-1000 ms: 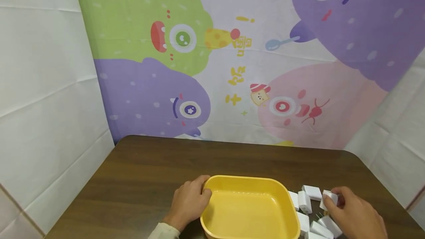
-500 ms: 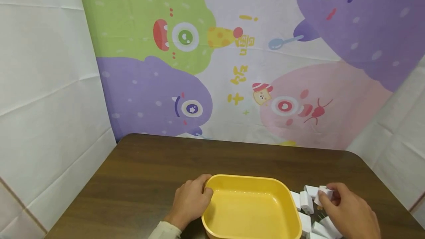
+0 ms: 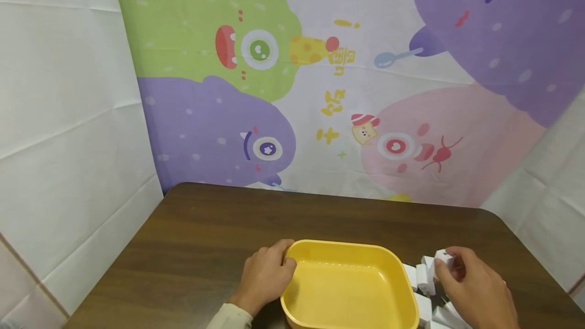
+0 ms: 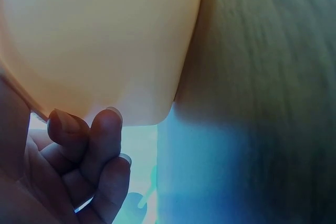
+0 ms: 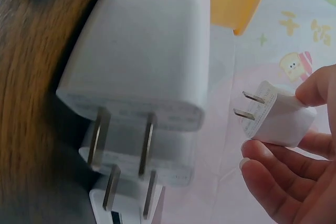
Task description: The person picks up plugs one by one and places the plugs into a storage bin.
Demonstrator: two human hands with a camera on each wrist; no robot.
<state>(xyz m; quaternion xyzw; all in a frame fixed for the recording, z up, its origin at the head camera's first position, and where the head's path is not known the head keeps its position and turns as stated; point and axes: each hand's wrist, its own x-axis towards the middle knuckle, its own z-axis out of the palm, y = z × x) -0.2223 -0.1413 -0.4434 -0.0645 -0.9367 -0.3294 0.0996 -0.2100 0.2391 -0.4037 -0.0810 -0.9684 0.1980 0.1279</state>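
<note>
Charger pinched by right hand; other chargers beside it partly hidden; tray gripped by left hand; brown tabletop below, cartoon backdrop beyond.

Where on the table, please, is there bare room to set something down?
The table is bare left of the left hand, and along a strip between the yellow tray and the patterned cloth. The tray's visible floor is bare too. It is crowded right of the tray, where white chargers cluster by the right hand, which pinches another charger.

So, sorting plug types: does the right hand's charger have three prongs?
No, the white charger in the right hand shows two flat prongs.
</note>
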